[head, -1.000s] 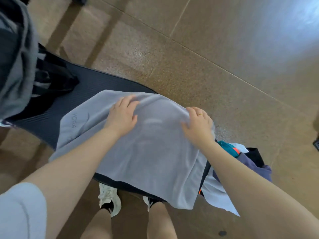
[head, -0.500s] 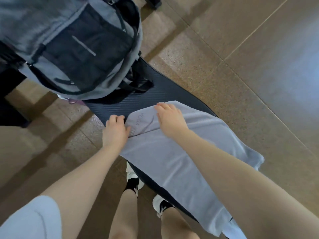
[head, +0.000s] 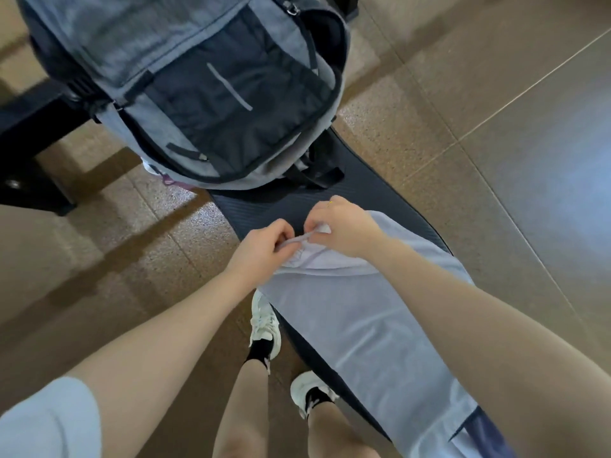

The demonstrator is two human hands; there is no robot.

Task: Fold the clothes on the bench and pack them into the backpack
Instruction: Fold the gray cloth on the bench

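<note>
A pale lilac cloth (head: 363,325) lies lengthwise along the black padded bench (head: 271,206). My left hand (head: 264,246) and my right hand (head: 344,226) both pinch its far end, which is lifted and bunched between them. A grey backpack (head: 205,84) with a dark front pocket stands on the bench just beyond my hands. More clothing, a dark purple piece (head: 486,434), shows at the lower right edge under my right forearm.
Brown tiled floor (head: 463,94) surrounds the bench. A black frame or furniture leg (head: 29,166) stands on the floor at the left. My legs and white shoes (head: 264,325) are close against the bench's near side.
My view swung left to the cloth's end by the backpack. Both hands left the flat cloth, came together at its far end and gripped it, lifting the edge.
</note>
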